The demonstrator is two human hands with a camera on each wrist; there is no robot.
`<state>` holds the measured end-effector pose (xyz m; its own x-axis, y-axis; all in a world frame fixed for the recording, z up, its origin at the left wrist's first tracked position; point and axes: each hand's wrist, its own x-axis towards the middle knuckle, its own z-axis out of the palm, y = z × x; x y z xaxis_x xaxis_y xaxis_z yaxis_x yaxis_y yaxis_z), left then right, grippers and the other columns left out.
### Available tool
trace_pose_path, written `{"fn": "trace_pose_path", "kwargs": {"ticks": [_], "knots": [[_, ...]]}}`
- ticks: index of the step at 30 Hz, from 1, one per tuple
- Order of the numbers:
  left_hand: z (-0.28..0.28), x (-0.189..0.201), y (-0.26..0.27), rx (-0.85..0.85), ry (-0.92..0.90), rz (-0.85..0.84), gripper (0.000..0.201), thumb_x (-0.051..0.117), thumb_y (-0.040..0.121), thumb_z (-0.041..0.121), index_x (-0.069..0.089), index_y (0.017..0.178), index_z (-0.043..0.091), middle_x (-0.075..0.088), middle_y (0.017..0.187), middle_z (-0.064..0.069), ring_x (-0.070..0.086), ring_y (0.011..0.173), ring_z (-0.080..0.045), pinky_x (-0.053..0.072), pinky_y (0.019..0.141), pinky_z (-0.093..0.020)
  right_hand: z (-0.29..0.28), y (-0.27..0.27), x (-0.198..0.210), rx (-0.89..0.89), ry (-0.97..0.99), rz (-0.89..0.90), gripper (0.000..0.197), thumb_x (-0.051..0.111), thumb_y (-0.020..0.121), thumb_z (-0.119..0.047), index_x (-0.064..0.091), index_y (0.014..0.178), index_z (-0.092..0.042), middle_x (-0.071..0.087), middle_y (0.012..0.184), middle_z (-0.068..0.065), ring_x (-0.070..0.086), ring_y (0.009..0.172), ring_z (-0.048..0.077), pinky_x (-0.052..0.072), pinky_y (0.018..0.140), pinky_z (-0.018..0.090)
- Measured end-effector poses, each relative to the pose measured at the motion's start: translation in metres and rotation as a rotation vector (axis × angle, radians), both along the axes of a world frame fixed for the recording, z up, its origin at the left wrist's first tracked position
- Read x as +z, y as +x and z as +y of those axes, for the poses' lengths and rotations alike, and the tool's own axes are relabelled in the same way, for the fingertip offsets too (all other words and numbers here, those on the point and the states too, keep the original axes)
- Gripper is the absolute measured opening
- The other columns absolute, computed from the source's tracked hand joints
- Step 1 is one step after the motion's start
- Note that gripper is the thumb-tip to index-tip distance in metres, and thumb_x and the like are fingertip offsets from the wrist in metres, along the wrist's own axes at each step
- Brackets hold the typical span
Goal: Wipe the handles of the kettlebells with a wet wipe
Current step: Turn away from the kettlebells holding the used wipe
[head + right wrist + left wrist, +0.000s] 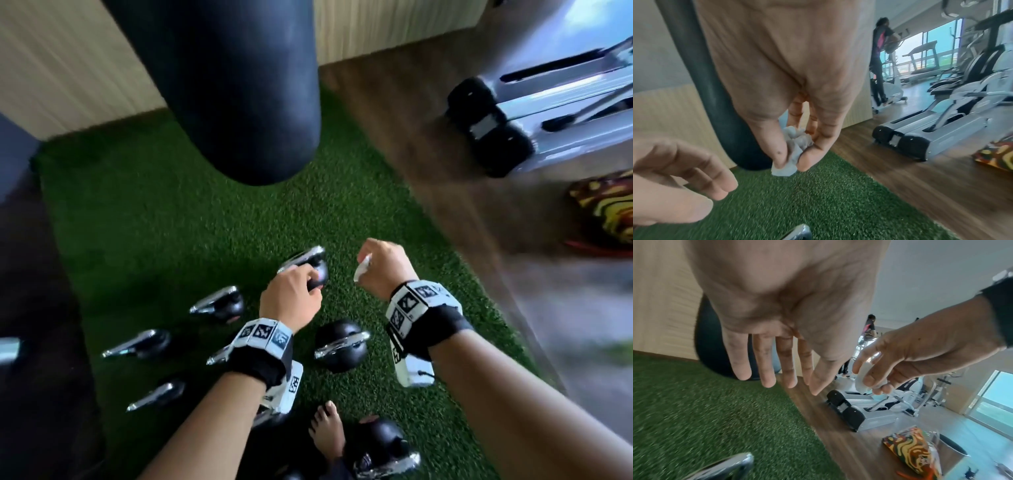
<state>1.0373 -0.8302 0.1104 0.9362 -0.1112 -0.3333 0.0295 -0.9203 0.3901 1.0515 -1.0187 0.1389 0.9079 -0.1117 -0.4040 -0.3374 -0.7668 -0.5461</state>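
Note:
Several black kettlebells with chrome handles stand on green turf (154,212). My left hand (291,298) hovers over the farthest kettlebell (305,262). Its fingers (766,369) are straight and hold nothing, and the chrome handle (725,467) lies just below them. My right hand (380,267) is raised to the right of that kettlebell and pinches a crumpled white wet wipe (795,142) between thumb and fingers. The wipe (362,269) touches no handle. Another kettlebell (340,346) sits below and between my wrists.
A dark punching bag (219,85) hangs over the far turf. A grey exercise machine base (496,126) and a colourful bag (606,212) sit on the wooden floor to the right. My bare foot (325,431) is by the nearest kettlebell (380,445). A person (879,48) exercises far off.

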Motion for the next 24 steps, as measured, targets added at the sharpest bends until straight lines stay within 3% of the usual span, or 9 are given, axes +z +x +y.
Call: {"fn": "trace_pose_path", "kwargs": {"ticks": [4,6,12,14,18,22,24], "knots": [[-0.046,0.090,-0.001,-0.107,0.020,-0.019,0.021,0.067,0.090,0.027,0.070,0.110,0.033,0.069,0.110,0.006,0.068,0.102,-0.021,0.048,0.077,-0.028,-0.036,-0.025,0.094,-0.087,0.063,-0.018,0.021,0.071,0.082,-0.008,0.069,0.102,-0.014,0.066,0.108,0.011,0.064,0.099,0.028,0.043,0.074,0.022],[-0.077,0.130,-0.007,-0.176,0.014,-0.011,0.022,0.067,0.091,0.027,0.070,0.112,0.033,0.068,0.111,0.003,0.067,0.104,-0.021,0.049,0.079,-0.030,-0.062,-0.045,0.132,-0.157,0.084,-0.063,0.022,0.073,0.080,-0.008,0.069,0.101,-0.013,0.067,0.104,0.012,0.065,0.095,0.029,0.044,0.071,0.024],[-0.199,0.215,-0.056,-0.421,-0.013,-0.030,0.027,0.065,0.092,0.030,0.068,0.118,0.034,0.067,0.120,0.004,0.066,0.111,-0.023,0.052,0.086,-0.034,-0.157,-0.140,0.203,-0.429,0.062,-0.207,0.013,0.062,0.083,-0.013,0.070,0.094,-0.015,0.072,0.091,0.011,0.066,0.085,0.027,0.051,0.071,0.028],[-0.248,0.235,-0.088,-0.521,-0.014,-0.048,0.027,0.064,0.092,0.031,0.066,0.119,0.035,0.067,0.122,0.004,0.065,0.113,-0.022,0.052,0.086,-0.034,-0.195,-0.188,0.216,-0.545,0.057,-0.227,0.015,0.061,0.084,-0.013,0.070,0.095,-0.015,0.072,0.089,0.011,0.067,0.085,0.028,0.055,0.076,0.032],[-0.344,0.259,-0.180,-0.753,-0.060,-0.092,0.030,0.063,0.092,0.031,0.062,0.123,0.034,0.066,0.122,0.004,0.064,0.114,-0.021,0.053,0.088,-0.035,-0.270,-0.311,0.231,-0.754,0.005,-0.237,0.020,0.067,0.077,-0.009,0.071,0.096,-0.011,0.068,0.076,0.004,0.066,0.084,0.026,0.048,0.075,0.026],[-0.427,0.258,-0.304,-0.998,-0.068,-0.039,0.034,0.062,0.094,0.031,0.059,0.127,0.035,0.065,0.123,0.003,0.064,0.115,-0.022,0.053,0.089,-0.036,-0.322,-0.467,0.228,-1.017,-0.015,-0.194,0.021,0.069,0.077,-0.006,0.071,0.097,-0.011,0.072,0.084,0.009,0.066,0.083,0.025,0.052,0.078,0.030],[-0.456,0.247,-0.367,-1.109,-0.056,0.015,0.037,0.061,0.095,0.031,0.056,0.131,0.034,0.064,0.123,0.003,0.063,0.115,-0.022,0.054,0.090,-0.037,-0.333,-0.543,0.219,-1.155,-0.023,-0.149,0.018,0.069,0.080,-0.008,0.071,0.096,-0.013,0.072,0.088,0.007,0.065,0.081,0.021,0.050,0.073,0.024]]}}
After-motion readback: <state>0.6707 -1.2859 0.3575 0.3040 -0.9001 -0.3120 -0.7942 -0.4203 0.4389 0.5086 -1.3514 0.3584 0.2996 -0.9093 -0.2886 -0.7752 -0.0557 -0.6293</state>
